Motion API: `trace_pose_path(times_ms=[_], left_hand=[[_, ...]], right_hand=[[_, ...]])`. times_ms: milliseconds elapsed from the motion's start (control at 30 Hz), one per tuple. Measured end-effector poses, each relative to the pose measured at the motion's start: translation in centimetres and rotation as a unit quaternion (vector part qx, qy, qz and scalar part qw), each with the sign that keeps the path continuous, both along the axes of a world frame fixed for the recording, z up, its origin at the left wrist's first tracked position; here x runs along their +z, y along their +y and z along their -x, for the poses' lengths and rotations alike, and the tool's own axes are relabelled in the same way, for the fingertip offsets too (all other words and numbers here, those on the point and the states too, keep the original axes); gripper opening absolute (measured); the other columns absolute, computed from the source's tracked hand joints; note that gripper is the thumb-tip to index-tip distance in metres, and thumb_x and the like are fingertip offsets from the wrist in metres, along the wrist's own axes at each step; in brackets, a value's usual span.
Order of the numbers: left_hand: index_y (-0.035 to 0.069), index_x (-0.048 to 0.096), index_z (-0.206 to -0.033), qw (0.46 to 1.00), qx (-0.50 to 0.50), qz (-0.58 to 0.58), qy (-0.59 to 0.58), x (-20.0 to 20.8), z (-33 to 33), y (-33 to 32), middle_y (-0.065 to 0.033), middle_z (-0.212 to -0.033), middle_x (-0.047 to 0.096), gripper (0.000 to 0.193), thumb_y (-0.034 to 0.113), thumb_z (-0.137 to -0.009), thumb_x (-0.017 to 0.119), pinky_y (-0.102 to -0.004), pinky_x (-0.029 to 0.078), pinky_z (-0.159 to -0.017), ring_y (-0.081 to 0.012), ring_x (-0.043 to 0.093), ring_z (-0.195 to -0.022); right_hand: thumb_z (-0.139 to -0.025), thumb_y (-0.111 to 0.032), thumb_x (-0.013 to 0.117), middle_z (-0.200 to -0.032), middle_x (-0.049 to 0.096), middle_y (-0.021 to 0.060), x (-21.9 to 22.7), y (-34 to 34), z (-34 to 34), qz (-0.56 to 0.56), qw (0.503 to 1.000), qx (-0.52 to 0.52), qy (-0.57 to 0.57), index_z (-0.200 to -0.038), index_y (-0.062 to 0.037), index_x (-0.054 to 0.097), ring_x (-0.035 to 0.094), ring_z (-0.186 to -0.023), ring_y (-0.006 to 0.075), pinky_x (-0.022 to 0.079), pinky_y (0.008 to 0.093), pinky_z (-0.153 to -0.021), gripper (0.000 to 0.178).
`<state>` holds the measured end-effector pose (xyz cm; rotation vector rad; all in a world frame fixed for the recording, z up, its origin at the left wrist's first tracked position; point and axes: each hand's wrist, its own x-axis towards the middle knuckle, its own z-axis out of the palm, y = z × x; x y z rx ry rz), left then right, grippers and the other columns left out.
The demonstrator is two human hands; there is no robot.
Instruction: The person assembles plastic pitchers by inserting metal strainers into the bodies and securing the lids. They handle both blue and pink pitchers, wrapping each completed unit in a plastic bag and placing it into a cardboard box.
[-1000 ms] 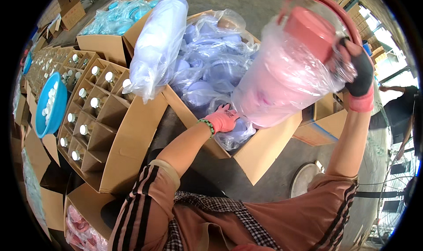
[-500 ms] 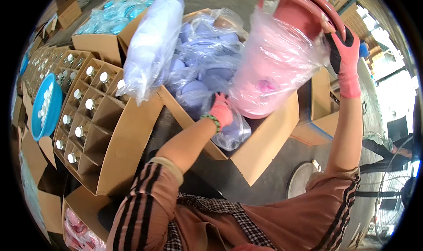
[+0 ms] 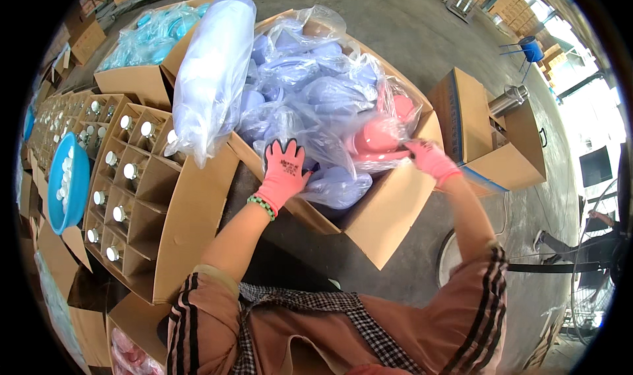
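My left hand (image 3: 285,169), in a pink glove with dark fingertips, lies with fingers spread on the clear bags of lilac plastic pieces (image 3: 313,78) at the near edge of an open carton (image 3: 395,207). My right hand (image 3: 432,160), gloved alike and slightly blurred, pinches the edge of a clear plastic bag at the carton's right side. Inside that bag sits a glossy pink plastic piece (image 3: 377,138), whose exact kind I cannot tell. A tall wrapped lilac stack (image 3: 214,65) leans at the carton's left.
At left, a divided carton (image 3: 191,223) holds white-capped bottles, beside a blue basin (image 3: 78,190) with white caps. Behind it stands a carton of turquoise pieces (image 3: 155,35). To the right are another open carton (image 3: 491,157) and a blue stool (image 3: 529,49).
The pink bagged piece, held up high by my right hand, is now down in the carton's right side. My right hand came down; my left shifted left and spread its fingers.
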<state>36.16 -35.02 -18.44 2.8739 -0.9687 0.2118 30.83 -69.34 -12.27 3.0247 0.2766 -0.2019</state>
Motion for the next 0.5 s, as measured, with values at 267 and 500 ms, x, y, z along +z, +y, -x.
trace_pose_path(times_ms=[267, 500], left_hand=[[0.005, 0.045, -0.114, 0.982, -0.028, 0.176, 0.055, 0.8, 5.0, 6.2, -0.0200, -0.123, 0.034, 0.051, 0.027, -0.070, 0.060, -0.0464, 0.027, -0.092, -0.0408, 0.035, -0.106], [0.002, 0.044, -0.114, 0.966, 0.045, 0.215, 0.139, 4.0, 14.9, 18.4, -0.0222, -0.125, 0.033, 0.052, 0.021, -0.069, 0.063, -0.0436, 0.031, -0.093, -0.0401, 0.036, -0.110]], right_hand=[[-0.077, -0.014, 0.042, -0.096, 0.053, 0.0150, -5.7, 5.7, 0.1, 0.107, 0.993, -0.015, -0.047, -0.089, -0.0080, 0.057, 0.049, -0.090, 0.0320, 0.038, 0.0400, -0.076, 0.021], [-0.072, -0.018, 0.058, -0.101, 0.051, 0.0197, 0.2, 7.4, -0.5, -0.065, 0.949, -0.195, -0.237, -0.100, 0.0008, 0.053, 0.048, -0.094, 0.0361, 0.039, 0.0426, -0.079, 0.034]])
